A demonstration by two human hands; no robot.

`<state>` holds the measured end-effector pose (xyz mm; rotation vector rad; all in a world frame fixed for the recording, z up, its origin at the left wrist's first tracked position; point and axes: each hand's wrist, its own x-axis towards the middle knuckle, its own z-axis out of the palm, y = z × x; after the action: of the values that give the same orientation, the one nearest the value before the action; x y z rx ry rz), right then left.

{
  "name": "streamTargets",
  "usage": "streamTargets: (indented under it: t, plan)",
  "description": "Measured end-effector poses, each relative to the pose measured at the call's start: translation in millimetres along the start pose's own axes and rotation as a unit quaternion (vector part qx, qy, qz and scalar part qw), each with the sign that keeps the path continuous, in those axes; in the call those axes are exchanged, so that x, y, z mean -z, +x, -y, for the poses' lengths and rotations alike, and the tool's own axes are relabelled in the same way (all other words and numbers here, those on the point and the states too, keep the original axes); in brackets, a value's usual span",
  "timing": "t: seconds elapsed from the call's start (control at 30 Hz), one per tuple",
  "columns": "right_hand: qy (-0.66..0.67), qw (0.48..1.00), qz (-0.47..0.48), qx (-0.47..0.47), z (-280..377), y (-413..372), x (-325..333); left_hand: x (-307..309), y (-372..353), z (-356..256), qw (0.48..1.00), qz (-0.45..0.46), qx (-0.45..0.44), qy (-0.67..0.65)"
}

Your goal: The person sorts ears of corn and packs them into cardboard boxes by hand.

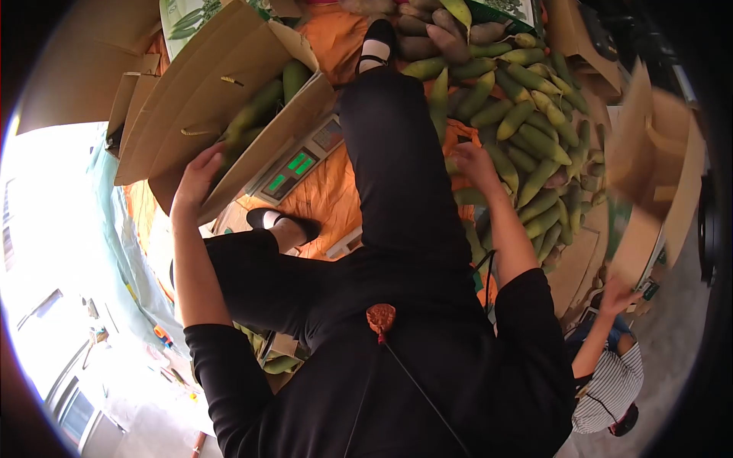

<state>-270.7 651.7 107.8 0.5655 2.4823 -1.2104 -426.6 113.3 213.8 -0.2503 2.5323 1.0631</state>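
Note:
On the left, a cardboard box [172,99] stands tilted with several long green radishes [259,107] inside. My left hand [200,177] reaches over the box's near edge, its fingers closed around the end of a green radish. The box rests on a digital scale [289,172] with lit green displays. My right hand [475,164] is at the left edge of a large heap of green radishes [527,130]. Its fingers are curled in, and what they hold, if anything, is hidden.
Darker reddish roots [447,42] lie at the back of the heap. Orange sheeting [324,202] covers the floor around my feet. At right, another person's hand [617,296] is beside a blurred cardboard box [649,175]. Clear plastic sheeting [126,237] hangs at left.

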Motion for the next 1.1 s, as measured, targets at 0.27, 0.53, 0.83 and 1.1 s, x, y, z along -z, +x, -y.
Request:
streamTargets:
  t: [0.27, 0.53, 0.83, 1.1]
  plan:
    - [-0.016, 1.0, -0.014, -0.002, -4.0, 3.4, -7.9, 17.5, -51.7, -34.9, 0.983, -0.145, -0.093, -0.065]
    - [-0.062, 0.997, 0.028, -0.023, -35.4, 7.3, -23.3, 3.8, -87.8, -21.6, 0.968, -0.207, -0.136, 0.037]
    - [-0.019, 0.995, 0.043, -0.087, -81.8, 0.6, -28.4, -18.2, -87.3, -13.1, 0.94, -0.251, -0.181, 0.145]
    - [0.049, 0.988, 0.022, -0.142, -121.9, -8.3, -39.1, -17.9, -88.9, -14.9, 0.932, -0.26, -0.199, 0.154]
